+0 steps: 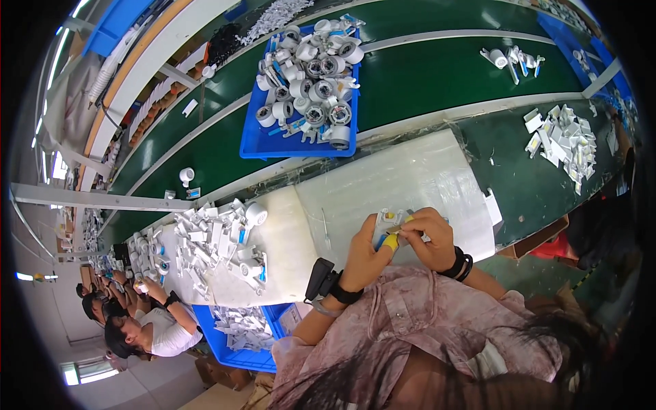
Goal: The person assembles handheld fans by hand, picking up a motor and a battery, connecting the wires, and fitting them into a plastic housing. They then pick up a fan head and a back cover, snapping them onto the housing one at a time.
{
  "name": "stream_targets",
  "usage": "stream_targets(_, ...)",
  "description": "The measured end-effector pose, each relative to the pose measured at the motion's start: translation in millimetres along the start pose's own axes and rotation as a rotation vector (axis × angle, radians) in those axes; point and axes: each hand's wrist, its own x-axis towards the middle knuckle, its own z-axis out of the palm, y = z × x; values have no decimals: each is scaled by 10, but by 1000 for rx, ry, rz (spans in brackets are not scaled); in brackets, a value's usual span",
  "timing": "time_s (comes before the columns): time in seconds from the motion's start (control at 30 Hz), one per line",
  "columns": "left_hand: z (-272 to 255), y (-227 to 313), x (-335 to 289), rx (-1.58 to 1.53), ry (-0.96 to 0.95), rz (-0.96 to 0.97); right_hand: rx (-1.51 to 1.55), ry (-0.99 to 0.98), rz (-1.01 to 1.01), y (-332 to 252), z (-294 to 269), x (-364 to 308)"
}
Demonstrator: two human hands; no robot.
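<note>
Over the pale padded work mat, my two hands meet at a small white plastic part with a blue strip beside it. My left hand grips this part between thumb and fingers, a yellow finger cover on the thumb. Against its near edge, my right hand is closed in a pinch, with yellow on a fingertip; what it pinches is too small to make out. To the left on the mat lies a loose pile of white plastic parts.
A blue tray heaped with round white assemblies stands on the green conveyor. More white pieces lie at right. By my left arm is a blue bin of white parts. Co-workers sit farther left. A metal bar crosses there.
</note>
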Motion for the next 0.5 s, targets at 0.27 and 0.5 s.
stream_targets(0.27,37,17,-37,17,-13,45,-106,26,-233,50,-27,38)
stream_targets(0.5,77,-6,-26,90,-1,165,-104,44,-250,93,-7,40)
